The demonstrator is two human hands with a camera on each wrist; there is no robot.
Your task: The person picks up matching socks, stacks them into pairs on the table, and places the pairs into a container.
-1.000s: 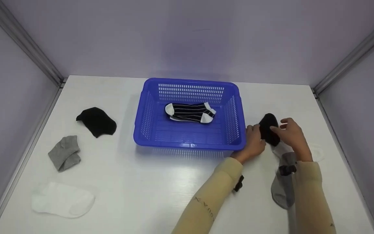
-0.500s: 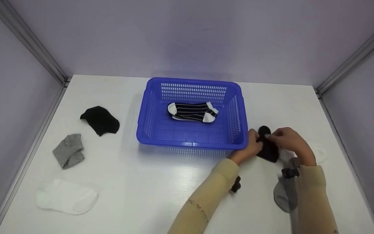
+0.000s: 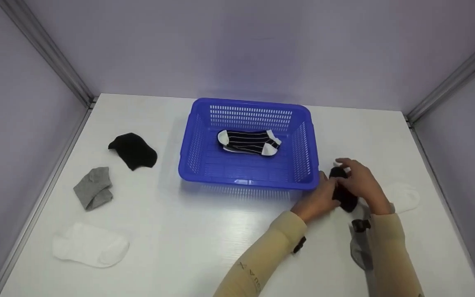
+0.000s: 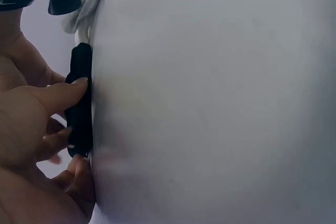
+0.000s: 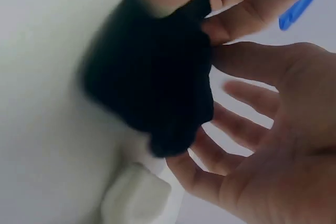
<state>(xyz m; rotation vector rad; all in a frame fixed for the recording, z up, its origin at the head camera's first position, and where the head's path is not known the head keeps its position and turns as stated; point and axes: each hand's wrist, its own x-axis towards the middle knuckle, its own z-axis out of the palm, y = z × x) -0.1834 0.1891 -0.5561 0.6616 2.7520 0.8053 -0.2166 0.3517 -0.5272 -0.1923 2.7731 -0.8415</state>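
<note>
Sock (image 3: 346, 199), black, lying between fingers; left hand (image 3: 318, 201), right hand (image 3: 362, 182) both pinching it close to desk (image 3: 204, 243). Step: apparently folding. Next move likely calling for pressing layers together. Basket (image 3: 241, 184) sitting beside left fingers.

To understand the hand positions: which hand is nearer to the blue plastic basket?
The left hand: it is close by the near right corner of the blue plastic basket. The right hand is farther right, at the black sock's right side.
</note>
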